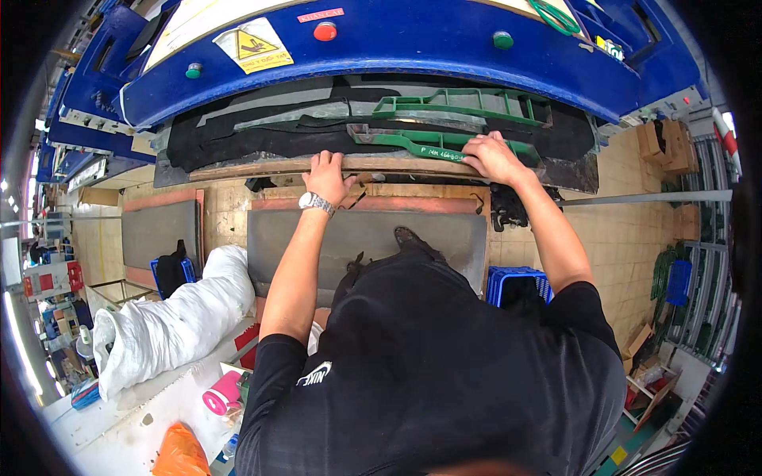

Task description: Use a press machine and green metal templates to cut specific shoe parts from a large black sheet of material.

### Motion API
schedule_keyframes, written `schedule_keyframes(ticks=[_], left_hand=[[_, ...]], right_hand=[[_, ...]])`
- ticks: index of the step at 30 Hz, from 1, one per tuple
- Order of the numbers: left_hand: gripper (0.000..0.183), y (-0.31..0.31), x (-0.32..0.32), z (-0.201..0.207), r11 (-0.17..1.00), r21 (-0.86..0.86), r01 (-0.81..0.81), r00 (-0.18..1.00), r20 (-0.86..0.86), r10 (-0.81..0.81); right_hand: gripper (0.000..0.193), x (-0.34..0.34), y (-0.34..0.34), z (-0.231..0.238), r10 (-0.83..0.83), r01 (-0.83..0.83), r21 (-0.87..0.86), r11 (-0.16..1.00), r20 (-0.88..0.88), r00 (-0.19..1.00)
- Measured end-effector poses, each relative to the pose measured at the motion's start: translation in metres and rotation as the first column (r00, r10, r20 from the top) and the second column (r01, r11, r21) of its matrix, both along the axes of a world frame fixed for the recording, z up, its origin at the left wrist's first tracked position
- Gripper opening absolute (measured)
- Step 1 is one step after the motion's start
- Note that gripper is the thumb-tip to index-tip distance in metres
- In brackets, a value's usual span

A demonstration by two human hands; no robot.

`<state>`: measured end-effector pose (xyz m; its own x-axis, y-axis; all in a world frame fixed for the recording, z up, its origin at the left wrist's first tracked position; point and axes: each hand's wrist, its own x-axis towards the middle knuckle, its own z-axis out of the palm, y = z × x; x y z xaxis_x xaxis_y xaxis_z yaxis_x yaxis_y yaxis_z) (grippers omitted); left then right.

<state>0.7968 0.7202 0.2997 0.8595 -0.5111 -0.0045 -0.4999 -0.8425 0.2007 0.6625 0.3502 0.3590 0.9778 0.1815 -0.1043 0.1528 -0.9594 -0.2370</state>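
A long green cutting die [421, 144] lies on black sheet material [270, 144] under the front of a blue press [389, 51]. My right hand [494, 159] is closed over the right part of this die, its fingers curled on the frame. Behind it rests a second green cutting die [468, 101] with cross ribs. My left hand [327, 176], with a watch on the wrist, lies at the front wooden edge [270, 168] of the board, fingers spread onto the black material. Nothing shows in that hand.
The press front carries a red button [325, 32] and green buttons [502, 40]. A grey mat [302, 246] lies underfoot. A stuffed white sack [175, 325] is at the left, a blue crate [508, 278] to the right. Cardboard boxes [675, 147] stand farther right.
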Motion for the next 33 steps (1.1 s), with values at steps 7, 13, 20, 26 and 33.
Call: schedule_keyframes(ticks=[7,13,20,26,33], left_hand=[[0.055,0.014,-0.007,-0.001,0.992,-0.128,0.021,0.999,-0.037,-0.026],[0.034,0.019,0.005,0.025,0.935,-0.346,-0.083,0.967,-0.253,-0.008],[0.031,-0.017,0.03,0.042,0.923,-0.348,-0.166,0.986,-0.045,0.161],[0.024,-0.026,0.034,-0.002,0.903,-0.375,-0.207,0.973,-0.178,0.149],[0.028,-0.024,0.034,-0.011,0.896,-0.392,-0.21,0.974,-0.166,0.155]], right_hand=[[0.021,0.035,0.0,0.046,0.078,-0.069,0.369,0.927,-0.007,0.997],[0.028,0.074,-0.018,0.011,0.049,0.142,0.548,0.825,-0.318,0.947],[0.027,0.099,-0.015,0.012,0.151,0.047,0.471,0.881,-0.374,0.915],[0.027,0.114,-0.062,0.015,0.004,-0.021,0.211,0.977,0.082,0.997],[0.026,0.134,-0.133,-0.018,-0.02,0.046,0.175,0.983,-0.145,0.989]])
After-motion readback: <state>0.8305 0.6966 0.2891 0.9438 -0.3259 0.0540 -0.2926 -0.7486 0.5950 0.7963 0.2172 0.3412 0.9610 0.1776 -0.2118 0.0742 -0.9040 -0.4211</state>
